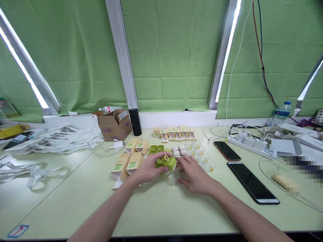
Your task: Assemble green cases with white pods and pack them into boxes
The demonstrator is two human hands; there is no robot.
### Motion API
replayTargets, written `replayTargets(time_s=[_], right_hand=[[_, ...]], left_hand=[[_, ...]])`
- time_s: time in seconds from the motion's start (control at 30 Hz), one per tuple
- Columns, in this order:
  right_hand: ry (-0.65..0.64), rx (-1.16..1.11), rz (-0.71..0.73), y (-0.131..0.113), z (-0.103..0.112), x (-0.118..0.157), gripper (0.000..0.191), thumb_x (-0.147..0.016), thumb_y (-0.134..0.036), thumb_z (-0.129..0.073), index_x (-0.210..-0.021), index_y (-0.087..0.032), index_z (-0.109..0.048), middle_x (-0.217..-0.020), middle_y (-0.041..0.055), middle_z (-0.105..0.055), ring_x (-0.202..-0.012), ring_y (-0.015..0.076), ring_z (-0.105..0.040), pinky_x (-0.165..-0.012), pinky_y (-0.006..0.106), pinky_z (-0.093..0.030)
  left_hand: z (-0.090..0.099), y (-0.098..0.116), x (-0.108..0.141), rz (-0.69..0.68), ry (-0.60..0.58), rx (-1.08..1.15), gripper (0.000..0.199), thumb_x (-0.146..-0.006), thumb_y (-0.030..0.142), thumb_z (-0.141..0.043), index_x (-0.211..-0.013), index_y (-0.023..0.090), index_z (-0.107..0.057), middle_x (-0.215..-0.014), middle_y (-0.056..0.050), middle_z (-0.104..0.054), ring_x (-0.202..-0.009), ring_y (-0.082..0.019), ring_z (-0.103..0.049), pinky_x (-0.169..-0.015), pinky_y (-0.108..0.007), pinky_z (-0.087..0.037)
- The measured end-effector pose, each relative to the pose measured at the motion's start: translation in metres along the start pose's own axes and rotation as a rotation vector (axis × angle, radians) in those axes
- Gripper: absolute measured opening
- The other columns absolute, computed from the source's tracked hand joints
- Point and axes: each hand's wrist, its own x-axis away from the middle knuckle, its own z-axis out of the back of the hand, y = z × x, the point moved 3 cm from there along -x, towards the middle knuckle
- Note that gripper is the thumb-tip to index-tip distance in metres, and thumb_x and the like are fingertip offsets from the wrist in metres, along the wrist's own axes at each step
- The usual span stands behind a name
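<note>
Fingers of the left hand (150, 168) are closed; whether those of the right hand (195, 175) hold anything is unclear. On the table (151, 211), cream cartons (136, 160) sit left and clear cups (205, 155) right, apparently grouped for easy reach. A single cup (173, 179) is nearer, between the hands. Just beyond, the left hand grips a green case (171, 164), yellow loop (165, 158) upward, perhaps for orientation.

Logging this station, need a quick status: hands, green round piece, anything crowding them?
Left hand holding green round piece. Right hand close beside it, contact unclear. Clear cup between hands; pale pieces just beyond.
</note>
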Motion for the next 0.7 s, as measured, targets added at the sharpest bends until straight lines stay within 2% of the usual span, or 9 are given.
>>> replayTargets(time_s=[0.1, 0.2, 0.37, 0.5, 0.6, 0.7], right_hand=[[0.034, -0.01, 0.034, -0.004, 0.005, 0.001, 0.06, -0.081, -0.019, -0.082, -0.132, -0.023, -0.05, -0.125, 0.0085, -0.067, -0.117, 0.0308, -0.055, -0.097, 0.045, -0.039], [0.088, 0.048, 0.086, -0.009, 0.005, 0.003, 0.038, -0.087, -0.03, -0.079, -0.117, -0.022, -0.058, -0.119, 0.0082, -0.065, -0.109, 0.0291, -0.053, -0.09, 0.043, -0.038], [0.136, 0.177, 0.228, -0.018, -0.01, 0.004, 0.017, -0.092, -0.035, -0.074, -0.1, -0.021, -0.068, -0.101, 0.0069, -0.06, -0.094, 0.0252, -0.048, -0.081, 0.04, -0.034], [0.179, 0.178, 0.284, -0.021, -0.022, 0.004, 0.008, -0.094, -0.022, -0.068, -0.086, -0.02, -0.068, -0.092, 0.0058, -0.059, -0.087, 0.0222, -0.048, -0.077, 0.039, -0.032], [0.19, 0.0, 0.25, -0.018, -0.019, 0.003, 0.012, -0.094, -0.016, -0.062, -0.084, -0.02, -0.068, -0.09, 0.0044, -0.056, -0.081, 0.0195, -0.048, -0.074, 0.037, -0.034], [0.206, -0.411, 0.114, -0.006, -0.007, -0.001, 0.014, -0.097, -0.024, -0.062, -0.087, -0.021, -0.071, -0.095, 0.0046, -0.054, -0.085, 0.019, -0.053, -0.073, 0.033, -0.041]], left_hand=[[0.008, -0.006, -0.005, -0.041, 0.131, 0.369, 0.048, -0.081, 0.031, -0.088, -0.126, 0.02, -0.073, -0.121, -0.012, -0.075, -0.114, -0.027, -0.069, -0.099, -0.037, -0.055], [0.013, -0.01, -0.009, -0.057, 0.265, 0.642, 0.052, -0.079, 0.035, -0.091, -0.124, 0.018, -0.073, -0.116, -0.011, -0.077, -0.11, -0.025, -0.073, -0.097, -0.034, -0.057], [0.013, -0.016, -0.011, -0.039, 0.4, 0.894, 0.03, -0.08, 0.025, -0.091, -0.103, 0.014, -0.075, -0.114, -0.01, -0.078, -0.109, -0.023, -0.074, -0.106, -0.036, -0.056], [0.011, -0.024, -0.013, -0.002, 0.425, 0.974, 0.025, -0.081, 0.021, -0.09, -0.1, 0.013, -0.076, -0.115, -0.011, -0.078, -0.108, -0.023, -0.075, -0.108, -0.037, -0.055], [0.008, -0.027, -0.014, 0.013, 0.422, 0.954, 0.028, -0.078, 0.023, -0.092, -0.1, 0.012, -0.077, -0.115, -0.012, -0.078, -0.108, -0.024, -0.075, -0.104, -0.035, -0.057], [0.006, -0.028, -0.013, 0.013, 0.422, 0.94, 0.029, -0.078, 0.024, -0.092, -0.1, 0.011, -0.078, -0.117, -0.012, -0.078, -0.11, -0.026, -0.075, -0.106, -0.036, -0.056]])
